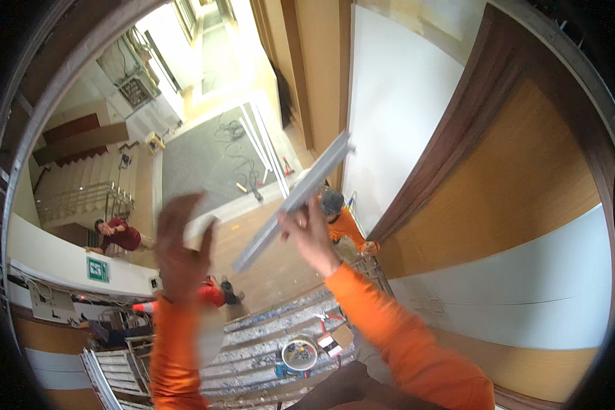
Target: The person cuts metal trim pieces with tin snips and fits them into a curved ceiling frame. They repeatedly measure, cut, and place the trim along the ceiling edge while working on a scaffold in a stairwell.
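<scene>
My left hand (183, 239) is raised at left of centre, slightly blurred, fingers apart and nothing in them. My right hand (306, 232) grips a grey metal strip (321, 164), which slants from lower left to upper right in front of me. Below my arms, a scaffold platform (253, 342) of paint-spattered planks holds a round container (299, 354) of small items, a blue tool (288, 370), red-handled pliers (324, 318) and a cardboard box (336, 340).
A person in orange (345, 222) stands close beyond my right hand; a person in dark red (119, 236) and one in red (212, 294) are lower left. A floor area (191, 164) holds cables and white lengths (260, 143). Curved wood panelling (512, 178) borders the right.
</scene>
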Available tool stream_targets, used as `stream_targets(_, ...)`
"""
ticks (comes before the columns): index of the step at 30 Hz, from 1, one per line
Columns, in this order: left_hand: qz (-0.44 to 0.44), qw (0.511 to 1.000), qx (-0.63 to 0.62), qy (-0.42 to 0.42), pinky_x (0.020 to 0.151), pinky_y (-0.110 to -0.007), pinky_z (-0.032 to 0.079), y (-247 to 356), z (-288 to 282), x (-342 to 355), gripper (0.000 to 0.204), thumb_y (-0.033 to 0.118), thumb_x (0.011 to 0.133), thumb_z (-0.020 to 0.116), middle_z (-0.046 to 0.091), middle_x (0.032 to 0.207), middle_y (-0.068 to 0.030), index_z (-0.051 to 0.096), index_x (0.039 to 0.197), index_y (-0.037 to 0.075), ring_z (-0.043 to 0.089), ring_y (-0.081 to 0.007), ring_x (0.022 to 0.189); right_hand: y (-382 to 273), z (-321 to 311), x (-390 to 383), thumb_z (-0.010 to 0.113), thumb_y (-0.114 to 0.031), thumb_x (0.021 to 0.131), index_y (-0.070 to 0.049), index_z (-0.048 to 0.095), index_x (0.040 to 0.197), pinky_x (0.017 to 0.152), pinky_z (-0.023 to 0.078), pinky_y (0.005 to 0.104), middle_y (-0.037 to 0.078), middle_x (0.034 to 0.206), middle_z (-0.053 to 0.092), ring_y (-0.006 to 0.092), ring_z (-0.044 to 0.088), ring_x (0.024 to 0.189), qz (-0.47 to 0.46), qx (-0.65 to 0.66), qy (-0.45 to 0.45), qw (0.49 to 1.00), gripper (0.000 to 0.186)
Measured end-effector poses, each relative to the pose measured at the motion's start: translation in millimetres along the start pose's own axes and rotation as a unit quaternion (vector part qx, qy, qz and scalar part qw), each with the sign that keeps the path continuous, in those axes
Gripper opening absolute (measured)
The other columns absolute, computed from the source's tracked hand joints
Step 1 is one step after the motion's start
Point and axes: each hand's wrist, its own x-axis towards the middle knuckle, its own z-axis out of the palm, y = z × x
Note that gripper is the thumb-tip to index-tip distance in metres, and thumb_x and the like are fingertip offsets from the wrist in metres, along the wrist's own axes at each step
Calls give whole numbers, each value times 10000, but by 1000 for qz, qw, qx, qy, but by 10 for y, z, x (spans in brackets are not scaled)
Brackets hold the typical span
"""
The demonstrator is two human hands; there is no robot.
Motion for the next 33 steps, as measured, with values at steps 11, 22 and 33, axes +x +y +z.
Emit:
stream_targets(11, 284, 930, 176, 154, 1132, -484, 447, -706, -691, 3096, 733, 300, 884, 810, 553, 1480, -175, 488, 1515, 113, 550, -369, 1335, -2526, -106, 2285, 689, -191, 937, -12, 559, 1129, 532, 523, 284, 91, 886, 621, 163, 600, 616, -216, 88, 110, 966, 293)
stream_targets(22, 153, 935, 287, 139, 994, -463, 532, -1011, -232, 3582, 726, 596, 929, 679, 656, 1341, -184, 556, 1455, 112, 652, -364, 1202, -3109, -305, 3419, 696, -288, 927, -54, 613, 754, 446, 489, 317, 63, 638, 576, 174, 538, 491, -210, 139, 59, 966, 303)
stream_targets(33, 140, 936, 276, 168, 936, -441, 555, -999, -257, 3626, 638, 554, 920, 717, 692, 1288, -148, 641, 1375, 113, 678, -335, 1146, -3457, 125, 3345, 690, -261, 931, 89, 633, 955, 465, 576, 355, 171, 875, 695, 238, 673, 711, -293, -11, 342, 893, 356)
